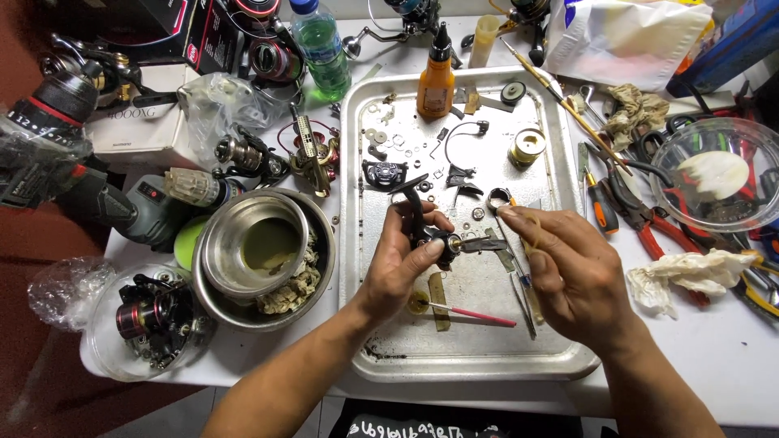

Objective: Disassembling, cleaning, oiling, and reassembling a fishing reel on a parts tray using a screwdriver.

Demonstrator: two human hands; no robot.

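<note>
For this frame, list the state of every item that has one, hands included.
Left hand: gripping the black reel body.
Right hand: pinching a small part at the fingertips, over the metal tray.
Orange bottle: upright, capped.
Green bottle: upright, capped.
Steel bowl: nested in a larger one.

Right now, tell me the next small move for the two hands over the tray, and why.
Probably bring the right hand in toward the black reel body held by the left hand. The right fingertips pinch something small, too small to identify, just right of the body's brass shaft, above the metal tray.
</note>
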